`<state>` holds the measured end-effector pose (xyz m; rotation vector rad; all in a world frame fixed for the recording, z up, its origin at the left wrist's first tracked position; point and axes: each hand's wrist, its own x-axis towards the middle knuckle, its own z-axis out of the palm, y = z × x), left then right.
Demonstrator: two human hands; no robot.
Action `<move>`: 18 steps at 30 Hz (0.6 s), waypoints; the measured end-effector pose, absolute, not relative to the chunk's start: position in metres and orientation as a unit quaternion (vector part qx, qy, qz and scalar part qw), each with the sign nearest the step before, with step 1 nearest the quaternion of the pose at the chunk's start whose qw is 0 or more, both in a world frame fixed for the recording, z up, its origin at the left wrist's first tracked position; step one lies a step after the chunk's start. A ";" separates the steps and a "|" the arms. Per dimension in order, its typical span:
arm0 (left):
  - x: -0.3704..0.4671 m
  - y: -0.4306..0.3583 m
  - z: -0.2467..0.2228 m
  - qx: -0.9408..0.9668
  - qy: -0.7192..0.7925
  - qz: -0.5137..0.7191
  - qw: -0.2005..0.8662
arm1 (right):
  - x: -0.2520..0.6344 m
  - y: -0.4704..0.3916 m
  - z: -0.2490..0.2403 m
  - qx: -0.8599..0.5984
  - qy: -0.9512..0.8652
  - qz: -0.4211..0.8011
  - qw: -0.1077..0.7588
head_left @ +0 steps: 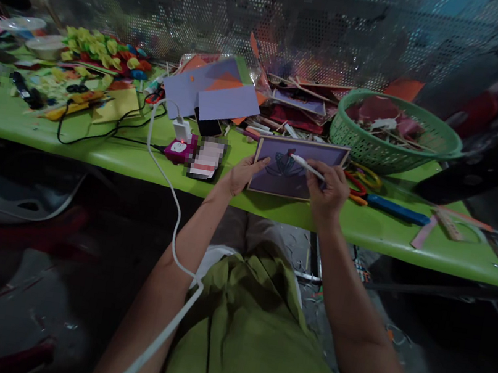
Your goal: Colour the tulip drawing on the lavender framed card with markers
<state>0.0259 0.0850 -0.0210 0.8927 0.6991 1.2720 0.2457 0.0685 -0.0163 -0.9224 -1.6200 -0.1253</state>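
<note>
A framed purple panel [293, 184] with a dark butterfly-like figure on it is tilted up at the near edge of the green table. My left hand [244, 175] grips its left side, thumb on the front and fingers behind. In my right hand [329, 189] is a white marker [310, 167], pinched between the fingers. The marker's reddish tip points left and meets the top of the figure, though whether it touches the surface is too small to tell. The right hand covers the panel's right part.
A green basket [376, 146] of scraps stands behind right, with scissors [362, 181] and a blue tool [397, 210] before it. Purple sheets [228, 102] lie behind. Left are a phone [207, 159], a magenta socket block [180, 149] and a white cable [175, 197] crossing my left arm.
</note>
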 end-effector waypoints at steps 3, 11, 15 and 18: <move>0.025 0.085 -0.020 0.412 0.305 0.550 0.659 | 0.246 0.069 -0.017 -0.416 -0.697 -0.064 0.580; 0.027 0.085 -0.020 0.400 0.321 0.556 0.654 | 0.246 0.069 -0.018 -0.403 -0.699 -0.061 0.588; 0.028 0.083 -0.017 0.393 0.325 0.554 0.658 | 0.246 0.068 -0.018 -0.399 -0.700 -0.047 0.590; 0.028 0.081 -0.014 0.393 0.326 0.551 0.660 | 0.247 0.068 -0.018 -0.394 -0.701 -0.042 0.593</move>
